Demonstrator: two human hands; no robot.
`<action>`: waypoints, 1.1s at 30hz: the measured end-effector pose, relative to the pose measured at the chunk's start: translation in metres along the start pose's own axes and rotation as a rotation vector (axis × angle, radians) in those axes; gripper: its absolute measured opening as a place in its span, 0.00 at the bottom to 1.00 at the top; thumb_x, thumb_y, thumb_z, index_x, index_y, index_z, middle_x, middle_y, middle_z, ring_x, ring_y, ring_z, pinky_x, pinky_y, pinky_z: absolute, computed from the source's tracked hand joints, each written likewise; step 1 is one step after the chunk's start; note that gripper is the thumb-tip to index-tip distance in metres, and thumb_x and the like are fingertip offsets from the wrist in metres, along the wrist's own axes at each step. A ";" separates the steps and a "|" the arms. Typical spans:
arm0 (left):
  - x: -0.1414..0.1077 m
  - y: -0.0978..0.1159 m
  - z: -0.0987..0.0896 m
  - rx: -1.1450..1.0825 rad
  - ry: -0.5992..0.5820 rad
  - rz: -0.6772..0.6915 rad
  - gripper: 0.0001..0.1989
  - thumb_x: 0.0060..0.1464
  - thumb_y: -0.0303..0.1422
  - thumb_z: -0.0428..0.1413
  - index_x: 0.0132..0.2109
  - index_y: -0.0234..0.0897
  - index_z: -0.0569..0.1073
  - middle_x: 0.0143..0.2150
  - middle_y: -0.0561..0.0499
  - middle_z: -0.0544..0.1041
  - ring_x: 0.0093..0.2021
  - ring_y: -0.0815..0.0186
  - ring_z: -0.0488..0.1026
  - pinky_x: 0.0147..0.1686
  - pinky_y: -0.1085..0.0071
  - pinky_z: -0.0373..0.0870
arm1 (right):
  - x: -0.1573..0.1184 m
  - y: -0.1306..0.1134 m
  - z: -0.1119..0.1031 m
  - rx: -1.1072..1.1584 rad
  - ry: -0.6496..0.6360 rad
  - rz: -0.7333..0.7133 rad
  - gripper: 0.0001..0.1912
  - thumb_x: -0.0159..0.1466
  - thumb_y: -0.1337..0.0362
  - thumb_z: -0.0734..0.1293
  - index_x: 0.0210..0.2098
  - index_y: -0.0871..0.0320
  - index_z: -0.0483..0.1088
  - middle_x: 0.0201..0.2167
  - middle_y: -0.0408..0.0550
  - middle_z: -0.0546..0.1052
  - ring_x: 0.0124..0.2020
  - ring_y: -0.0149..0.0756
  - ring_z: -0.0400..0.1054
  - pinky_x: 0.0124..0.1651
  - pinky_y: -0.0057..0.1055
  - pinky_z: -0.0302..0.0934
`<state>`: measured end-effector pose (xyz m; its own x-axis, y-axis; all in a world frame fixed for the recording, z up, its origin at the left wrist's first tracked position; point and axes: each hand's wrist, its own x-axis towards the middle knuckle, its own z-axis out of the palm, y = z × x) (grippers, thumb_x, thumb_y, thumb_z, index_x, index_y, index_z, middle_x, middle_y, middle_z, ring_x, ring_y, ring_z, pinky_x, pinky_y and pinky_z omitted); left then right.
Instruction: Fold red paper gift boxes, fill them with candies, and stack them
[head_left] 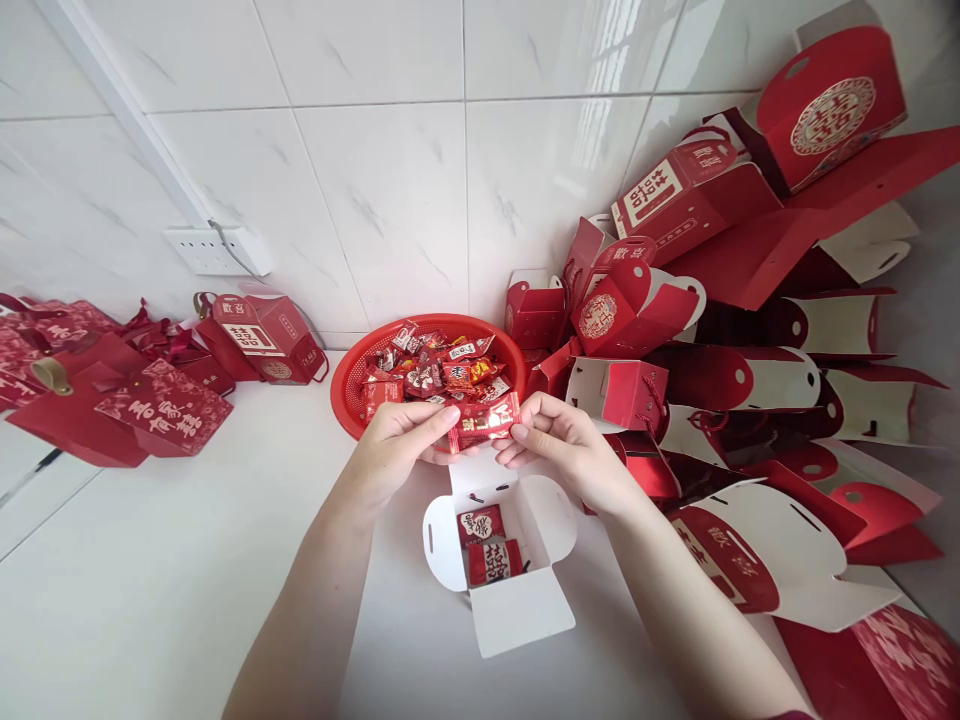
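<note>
Between my two hands is a red wrapped candy (pixel 484 421) with gold lettering. My left hand (pixel 401 440) pinches its left end between thumb and fingers, and my right hand (pixel 559 445) pinches the right end. Just below them an open gift box (pixel 523 605), white inside with its flaps spread, stands on the table. Two red packets (pixel 495 562) lie in it. Behind my hands is a red plastic basket (pixel 346 385) heaped with wrapped candies (pixel 431 365), its front rim partly hidden by my hands.
Many open red gift boxes (pixel 630 300) crowd the right side, some stacked against the tiled wall (pixel 382 200). On the left, closed red boxes (pixel 169 405) with ribbons sit on the white table (pixel 187 560). A power socket (pixel 214 250) is on the wall.
</note>
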<state>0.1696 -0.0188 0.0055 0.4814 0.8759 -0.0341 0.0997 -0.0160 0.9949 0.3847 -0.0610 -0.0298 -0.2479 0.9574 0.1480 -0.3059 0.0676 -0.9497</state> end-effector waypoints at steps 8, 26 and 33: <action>-0.003 0.002 -0.001 0.045 0.006 0.014 0.16 0.58 0.44 0.58 0.34 0.35 0.79 0.33 0.47 0.80 0.35 0.63 0.78 0.34 0.71 0.77 | 0.000 0.003 -0.001 0.003 -0.021 -0.008 0.11 0.65 0.57 0.69 0.36 0.57 0.66 0.33 0.46 0.79 0.32 0.31 0.75 0.39 0.31 0.71; 0.002 -0.001 -0.001 0.011 0.003 -0.018 0.18 0.59 0.45 0.57 0.31 0.34 0.76 0.31 0.47 0.78 0.35 0.61 0.79 0.32 0.72 0.76 | 0.000 0.000 -0.002 -0.020 -0.007 0.004 0.11 0.65 0.57 0.70 0.35 0.56 0.66 0.32 0.45 0.78 0.30 0.31 0.74 0.36 0.30 0.69; 0.003 -0.002 -0.001 -0.009 0.009 -0.030 0.16 0.57 0.45 0.59 0.34 0.34 0.78 0.32 0.47 0.78 0.35 0.59 0.80 0.33 0.70 0.77 | -0.002 -0.001 -0.002 -0.050 -0.009 -0.006 0.12 0.65 0.55 0.70 0.36 0.56 0.67 0.31 0.45 0.78 0.30 0.32 0.73 0.36 0.31 0.69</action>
<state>0.1694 -0.0157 0.0034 0.4700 0.8804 -0.0630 0.1063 0.0144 0.9942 0.3875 -0.0618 -0.0298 -0.2545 0.9544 0.1560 -0.2607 0.0877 -0.9614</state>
